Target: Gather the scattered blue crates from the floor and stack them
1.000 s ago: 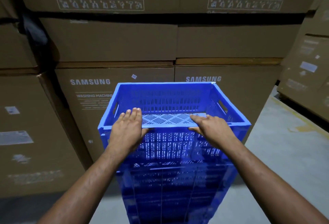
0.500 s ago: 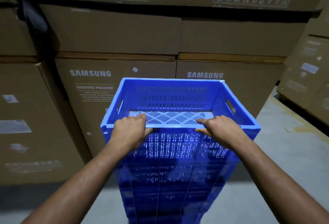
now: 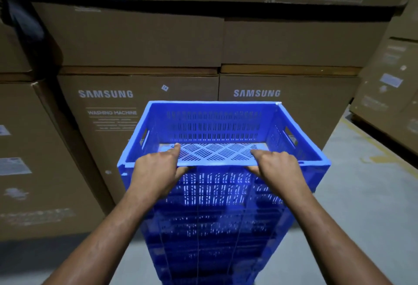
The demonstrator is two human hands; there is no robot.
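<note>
A tall stack of blue slotted crates [image 3: 212,228] stands on the floor right in front of me. The top blue crate [image 3: 214,124] sits level on it, empty, its mesh bottom showing. My left hand [image 3: 156,171] grips the near rim on the left, fingers curled over into the crate and thumb under the rim. My right hand [image 3: 278,169] grips the same rim on the right in the same way. The lower crates are partly hidden by my forearms.
Large brown cardboard boxes [image 3: 140,42] marked Samsung are stacked several high just behind the crates and to the left [image 3: 29,160]. More boxes [image 3: 391,85] stand at the right. Grey concrete floor [image 3: 362,205] with a yellow line runs past on the right.
My fingers, lying flat on the near rim a second ago, have curled over it into a grip. The stack and boxes look closer and the view has tilted down a little.
</note>
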